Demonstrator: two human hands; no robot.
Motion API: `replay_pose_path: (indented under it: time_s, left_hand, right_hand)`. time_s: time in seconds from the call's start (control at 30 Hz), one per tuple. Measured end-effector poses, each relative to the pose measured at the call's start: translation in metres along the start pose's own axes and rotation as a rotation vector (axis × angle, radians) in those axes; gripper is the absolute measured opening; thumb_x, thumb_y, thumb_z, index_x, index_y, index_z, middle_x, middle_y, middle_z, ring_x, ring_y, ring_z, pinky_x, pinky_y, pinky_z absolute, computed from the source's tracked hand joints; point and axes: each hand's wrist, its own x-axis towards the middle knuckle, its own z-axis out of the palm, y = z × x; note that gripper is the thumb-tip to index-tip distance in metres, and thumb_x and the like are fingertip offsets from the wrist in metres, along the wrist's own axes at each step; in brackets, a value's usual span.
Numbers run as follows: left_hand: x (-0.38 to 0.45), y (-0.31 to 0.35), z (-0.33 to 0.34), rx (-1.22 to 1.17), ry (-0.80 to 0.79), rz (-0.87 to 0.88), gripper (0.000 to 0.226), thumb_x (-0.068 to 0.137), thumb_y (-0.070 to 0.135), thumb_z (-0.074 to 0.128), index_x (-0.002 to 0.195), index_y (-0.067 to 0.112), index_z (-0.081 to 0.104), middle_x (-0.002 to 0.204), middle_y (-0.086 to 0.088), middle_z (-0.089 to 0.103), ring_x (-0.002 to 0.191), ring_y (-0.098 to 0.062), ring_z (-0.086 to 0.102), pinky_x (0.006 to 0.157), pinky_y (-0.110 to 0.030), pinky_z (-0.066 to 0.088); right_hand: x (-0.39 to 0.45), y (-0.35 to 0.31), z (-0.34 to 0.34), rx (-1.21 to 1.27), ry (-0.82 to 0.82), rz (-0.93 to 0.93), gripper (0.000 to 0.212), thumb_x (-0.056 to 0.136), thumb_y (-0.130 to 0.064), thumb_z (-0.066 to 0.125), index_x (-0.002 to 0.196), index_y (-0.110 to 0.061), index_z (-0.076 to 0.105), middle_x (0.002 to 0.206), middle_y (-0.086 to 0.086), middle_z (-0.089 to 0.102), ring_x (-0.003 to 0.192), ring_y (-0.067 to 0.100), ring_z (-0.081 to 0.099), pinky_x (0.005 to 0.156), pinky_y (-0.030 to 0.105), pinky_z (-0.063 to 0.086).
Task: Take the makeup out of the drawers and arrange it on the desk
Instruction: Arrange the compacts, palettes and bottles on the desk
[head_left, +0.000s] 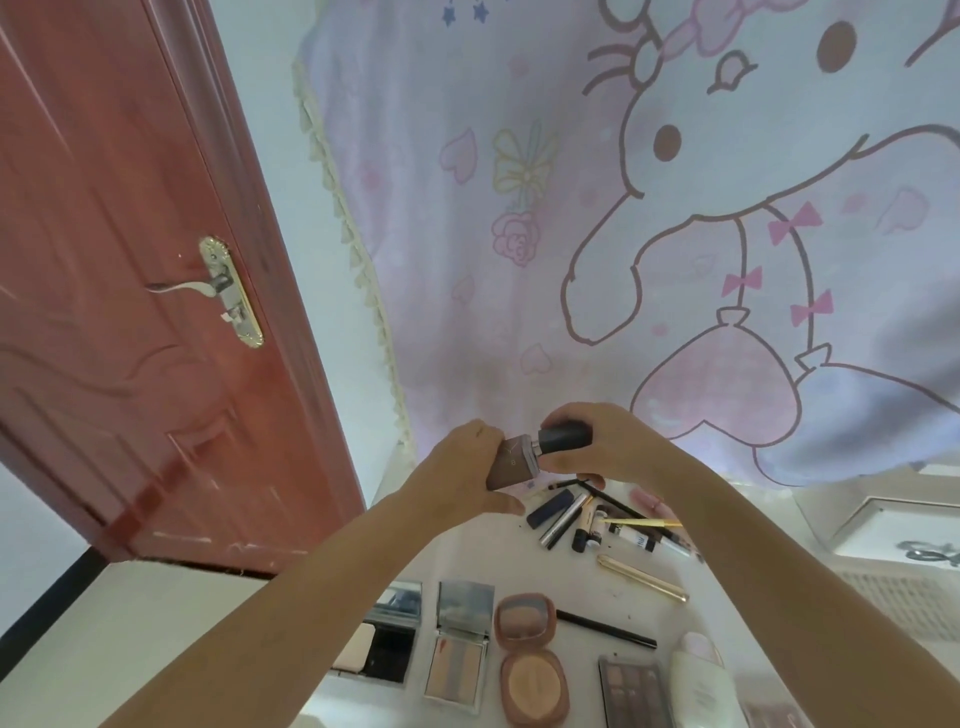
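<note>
I hold the foundation bottle (511, 465) up over the desk (582, 577), my left hand (467, 467) wrapped round its body to steady it, my right hand (592, 441) closed on the black cap (566, 437), perhaps to twist it.

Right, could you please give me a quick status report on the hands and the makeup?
Left hand grips bottle; right hand on its black cap. Held above desk. Compacts, pencils already laid out. Nothing in the way.
</note>
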Motion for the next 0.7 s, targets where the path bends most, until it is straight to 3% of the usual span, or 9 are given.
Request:
replay_pose_path:
  time_s: [0.07, 0.13, 0.23, 0.33, 0.4, 0.5, 0.6, 0.7]
  left_hand:
    - [-0.001, -0.002, 0.002, -0.009, 0.013, -0.001, 0.054, 0.068, 0.047, 0.072, 0.104, 0.015, 0.048, 0.09, 0.004, 0.04, 0.077, -0.008, 0.038, 0.059, -0.013, 0.027]
    - [-0.001, -0.002, 0.005, -0.06, 0.039, 0.004, 0.047, 0.073, 0.046, 0.068, 0.102, 0.014, 0.048, 0.088, 0.006, 0.038, 0.075, -0.007, 0.038, 0.057, -0.009, 0.027]
    - [-0.003, 0.001, 0.012, -0.115, 0.085, 0.029, 0.035, 0.084, 0.037, 0.059, 0.104, 0.011, 0.047, 0.092, 0.003, 0.037, 0.078, -0.008, 0.037, 0.059, -0.012, 0.029]
    - [-0.007, 0.005, 0.021, -0.178, 0.033, 0.064, 0.025, 0.09, 0.024, 0.05, 0.108, 0.007, 0.045, 0.095, -0.002, 0.037, 0.078, -0.01, 0.037, 0.061, -0.016, 0.03]
    - [-0.01, 0.009, 0.027, -0.279, -0.039, 0.071, 0.013, 0.09, 0.016, 0.047, 0.1, 0.01, 0.043, 0.09, -0.004, 0.038, 0.068, -0.007, 0.036, 0.055, -0.014, 0.032]
    - [-0.012, 0.013, 0.036, -0.402, -0.076, 0.061, 0.007, 0.089, 0.011, 0.048, 0.092, 0.012, 0.043, 0.08, -0.002, 0.041, 0.061, -0.006, 0.039, 0.05, -0.009, 0.038]
    - [-0.013, 0.01, 0.047, -0.33, -0.016, 0.042, 0.025, 0.087, 0.02, 0.055, 0.11, 0.012, 0.049, 0.094, 0.0, 0.043, 0.079, -0.005, 0.039, 0.062, -0.005, 0.036]
    - [-0.01, 0.008, 0.058, -0.246, 0.035, 0.031, 0.039, 0.083, 0.026, 0.062, 0.117, 0.013, 0.049, 0.105, -0.002, 0.049, 0.09, -0.008, 0.038, 0.071, -0.01, 0.029]
  right_hand:
    - [0.0, 0.001, 0.001, 0.008, -0.007, 0.007, 0.026, 0.076, -0.023, 0.068, 0.095, -0.03, 0.052, 0.088, -0.001, 0.061, 0.059, 0.007, 0.054, 0.046, 0.006, 0.042]
    - [-0.002, 0.004, 0.003, 0.168, 0.005, 0.047, 0.041, 0.074, -0.021, 0.071, 0.107, -0.03, 0.048, 0.088, -0.008, 0.053, 0.064, 0.008, 0.059, 0.052, 0.009, 0.049]
    - [-0.005, 0.01, 0.008, 0.426, 0.072, 0.104, 0.054, 0.072, -0.015, 0.073, 0.113, -0.031, 0.042, 0.093, -0.006, 0.055, 0.088, 0.019, 0.062, 0.079, 0.03, 0.056]
    - [-0.01, 0.014, 0.014, 0.641, 0.112, 0.142, 0.039, 0.076, -0.008, 0.068, 0.106, -0.022, 0.047, 0.098, 0.003, 0.059, 0.079, 0.016, 0.065, 0.067, 0.021, 0.057]
    - [-0.013, 0.017, 0.018, 0.63, 0.12, 0.177, 0.033, 0.078, -0.007, 0.066, 0.104, -0.019, 0.049, 0.096, 0.001, 0.059, 0.078, 0.012, 0.064, 0.06, 0.016, 0.055]
    - [-0.018, 0.025, 0.023, 0.648, 0.123, 0.258, 0.038, 0.079, -0.006, 0.065, 0.113, -0.013, 0.048, 0.097, 0.002, 0.058, 0.081, 0.014, 0.064, 0.064, 0.018, 0.056]
    - [-0.023, 0.034, 0.031, 0.797, 0.156, 0.312, 0.047, 0.078, -0.004, 0.065, 0.12, -0.009, 0.046, 0.097, 0.006, 0.061, 0.082, 0.017, 0.065, 0.067, 0.022, 0.057]
    - [-0.027, 0.04, 0.042, 0.851, 0.164, 0.394, 0.05, 0.074, -0.006, 0.071, 0.118, -0.01, 0.046, 0.103, 0.013, 0.06, 0.077, 0.021, 0.066, 0.062, 0.028, 0.058]
